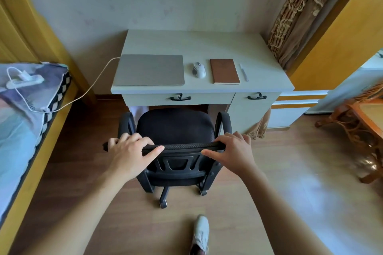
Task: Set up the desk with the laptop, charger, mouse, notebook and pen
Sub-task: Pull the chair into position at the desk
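A closed grey laptop (150,70) lies at the left of the white desk (199,44). Its white charger cable (91,87) runs off the desk's left edge to a power strip (24,82) on the bed. To the right of the laptop sit a white mouse (199,70), a closed brown notebook (224,71) and a white pen (244,72), all in a row. My left hand (130,151) and my right hand (232,150) both grip the top of the black office chair's backrest (182,147), in front of the desk.
The bed (18,130) with a yellow frame lines the left side. A patterned curtain (298,16) hangs right of the desk. A wooden table (360,130) stands at the far right. My white shoe (201,234) is on the wood floor behind the chair.
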